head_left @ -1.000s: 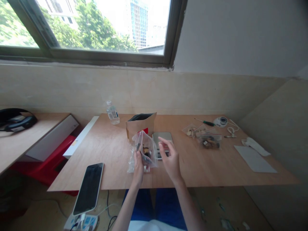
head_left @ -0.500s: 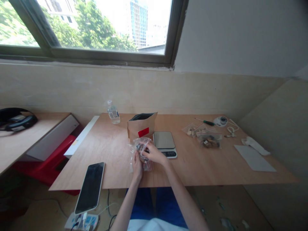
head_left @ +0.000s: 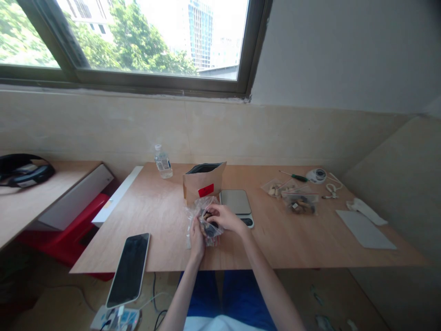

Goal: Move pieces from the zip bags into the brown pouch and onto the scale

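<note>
My left hand (head_left: 197,236) is closed around the side of a clear plastic bag (head_left: 210,234) near the table's front edge. Dark and brown pieces, too small to name, show through the film. The fingers of my right hand (head_left: 222,217) reach into the bag's mouth from the right, pinched together at a small brownish piece whose kind I cannot make out. Just behind the bag stands a brown paper pouch (head_left: 203,183) with a red label, its top open. A kitchen scale (head_left: 236,202) with a metal plate lies beside the pouch, its display partly hidden by my right hand.
Zip bags of brown pieces (head_left: 299,202) lie right of centre, near a green-handled screwdriver (head_left: 298,177) and a white camera (head_left: 316,175) with cable. A water bottle (head_left: 163,163) stands at the back left. A phone-like tablet (head_left: 129,269) juts past the front edge; paper (head_left: 365,228) lies right.
My right hand has shifted slightly right and turned within the bag's mouth, and a brownish piece shows at its fingertips. The bag's opening has spread rightward. My left hand keeps its hold.
</note>
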Demonstrator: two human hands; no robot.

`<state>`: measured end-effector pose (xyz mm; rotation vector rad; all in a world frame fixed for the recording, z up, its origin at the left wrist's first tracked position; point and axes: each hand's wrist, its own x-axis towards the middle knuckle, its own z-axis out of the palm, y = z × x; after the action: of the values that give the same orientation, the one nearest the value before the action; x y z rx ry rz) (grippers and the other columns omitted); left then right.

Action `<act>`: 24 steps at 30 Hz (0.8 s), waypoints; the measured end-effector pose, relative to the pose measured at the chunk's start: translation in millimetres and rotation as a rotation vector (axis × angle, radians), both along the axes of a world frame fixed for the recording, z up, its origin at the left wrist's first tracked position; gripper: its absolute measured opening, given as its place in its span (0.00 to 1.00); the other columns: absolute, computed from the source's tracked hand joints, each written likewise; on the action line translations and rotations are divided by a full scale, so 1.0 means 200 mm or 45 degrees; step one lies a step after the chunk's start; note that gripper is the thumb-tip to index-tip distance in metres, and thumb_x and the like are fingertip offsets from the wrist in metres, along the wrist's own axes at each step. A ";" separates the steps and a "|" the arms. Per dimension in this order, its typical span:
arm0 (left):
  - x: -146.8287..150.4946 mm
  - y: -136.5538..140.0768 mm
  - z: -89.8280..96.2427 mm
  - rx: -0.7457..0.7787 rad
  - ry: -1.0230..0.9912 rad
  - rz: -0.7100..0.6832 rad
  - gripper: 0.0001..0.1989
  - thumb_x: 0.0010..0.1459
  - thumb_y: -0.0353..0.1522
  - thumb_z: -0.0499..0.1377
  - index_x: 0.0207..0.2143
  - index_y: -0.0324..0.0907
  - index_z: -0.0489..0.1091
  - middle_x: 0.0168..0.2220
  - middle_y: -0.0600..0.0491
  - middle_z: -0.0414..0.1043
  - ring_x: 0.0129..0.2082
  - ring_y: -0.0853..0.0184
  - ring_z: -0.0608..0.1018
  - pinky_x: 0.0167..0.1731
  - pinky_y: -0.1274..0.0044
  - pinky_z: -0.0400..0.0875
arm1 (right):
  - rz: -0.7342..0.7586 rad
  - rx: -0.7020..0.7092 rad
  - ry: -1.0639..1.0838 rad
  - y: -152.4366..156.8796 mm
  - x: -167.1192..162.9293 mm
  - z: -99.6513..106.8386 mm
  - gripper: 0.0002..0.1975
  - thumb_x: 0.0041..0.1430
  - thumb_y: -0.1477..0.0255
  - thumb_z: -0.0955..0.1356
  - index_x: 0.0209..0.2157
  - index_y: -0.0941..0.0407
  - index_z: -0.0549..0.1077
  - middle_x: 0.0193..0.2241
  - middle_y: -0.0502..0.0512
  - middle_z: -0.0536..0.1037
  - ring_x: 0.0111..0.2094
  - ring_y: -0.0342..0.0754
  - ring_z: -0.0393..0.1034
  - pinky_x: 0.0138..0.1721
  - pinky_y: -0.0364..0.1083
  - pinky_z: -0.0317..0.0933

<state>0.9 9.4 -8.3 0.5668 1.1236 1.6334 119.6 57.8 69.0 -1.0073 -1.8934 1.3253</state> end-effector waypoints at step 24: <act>-0.03 0.01 0.00 0.013 -0.226 -0.078 0.23 0.56 0.46 0.53 0.48 0.42 0.70 0.44 0.50 0.75 0.43 0.67 0.76 0.43 0.77 0.68 | -0.610 0.790 0.351 0.32 -0.08 0.58 0.16 0.57 0.64 0.66 0.46 0.53 0.61 0.45 0.57 0.71 0.43 0.47 0.68 0.46 0.47 0.62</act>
<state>-5.2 11.2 -8.8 0.4488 0.9593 1.6035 102.7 121.8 184.3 -0.8214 -1.5627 0.5140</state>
